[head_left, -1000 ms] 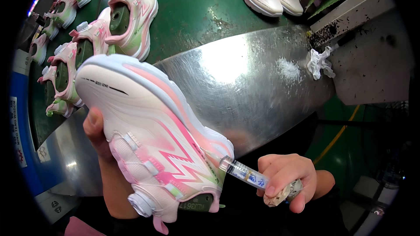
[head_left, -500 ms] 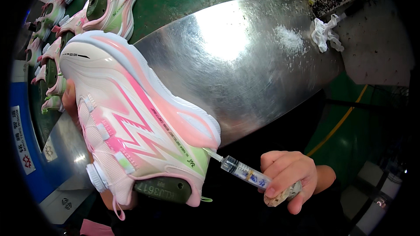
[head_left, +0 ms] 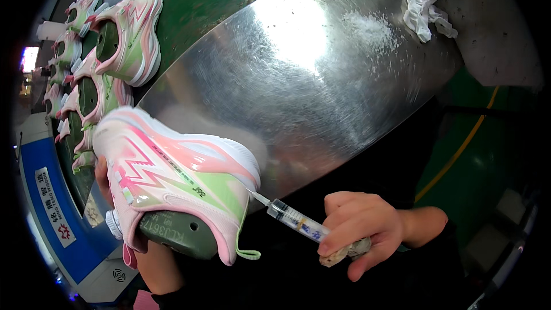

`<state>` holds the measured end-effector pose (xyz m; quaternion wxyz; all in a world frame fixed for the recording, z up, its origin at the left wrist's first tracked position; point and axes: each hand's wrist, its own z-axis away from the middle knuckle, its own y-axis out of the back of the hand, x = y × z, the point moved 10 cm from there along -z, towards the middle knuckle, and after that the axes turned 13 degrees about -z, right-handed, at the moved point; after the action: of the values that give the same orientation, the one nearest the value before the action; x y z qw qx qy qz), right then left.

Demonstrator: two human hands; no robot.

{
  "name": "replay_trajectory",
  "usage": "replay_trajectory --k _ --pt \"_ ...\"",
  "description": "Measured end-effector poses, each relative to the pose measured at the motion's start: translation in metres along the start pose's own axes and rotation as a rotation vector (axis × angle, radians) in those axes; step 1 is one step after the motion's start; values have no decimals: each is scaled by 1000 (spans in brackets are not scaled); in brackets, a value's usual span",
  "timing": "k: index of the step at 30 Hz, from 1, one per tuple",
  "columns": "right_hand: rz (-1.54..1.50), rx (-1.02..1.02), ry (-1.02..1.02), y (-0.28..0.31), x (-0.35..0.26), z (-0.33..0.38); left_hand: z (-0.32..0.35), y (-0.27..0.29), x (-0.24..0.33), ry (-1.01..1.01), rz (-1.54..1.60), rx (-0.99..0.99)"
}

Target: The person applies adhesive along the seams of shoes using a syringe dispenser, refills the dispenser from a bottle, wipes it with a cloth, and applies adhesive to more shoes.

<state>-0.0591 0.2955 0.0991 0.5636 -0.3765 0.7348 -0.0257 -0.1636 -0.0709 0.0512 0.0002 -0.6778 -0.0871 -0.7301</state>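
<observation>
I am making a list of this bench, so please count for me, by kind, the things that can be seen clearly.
Pink, white and green shoes: at least 6, one held by the left hand at, the others in a row on the green belt; the far ones blur
Syringes: 1, in the right hand
Crumpled white rags: 1
Shiny metal plates: 1
Total: at least 9

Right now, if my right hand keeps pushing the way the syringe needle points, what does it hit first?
Most likely the heel of the pink, white and green sneaker held by the left hand. The right hand aims the clear plastic syringe up-left, its needle tip at the heel's sole edge; whether it touches is unclear.
</observation>
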Motion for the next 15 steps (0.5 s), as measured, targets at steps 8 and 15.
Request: replay_trajectory --k 8,15 --pt "41 46 60 -2 11 -12 46 30 38 -514 -811 -284" --pt "104 12 34 -12 17 -20 115 68 -22 487 -34 222"
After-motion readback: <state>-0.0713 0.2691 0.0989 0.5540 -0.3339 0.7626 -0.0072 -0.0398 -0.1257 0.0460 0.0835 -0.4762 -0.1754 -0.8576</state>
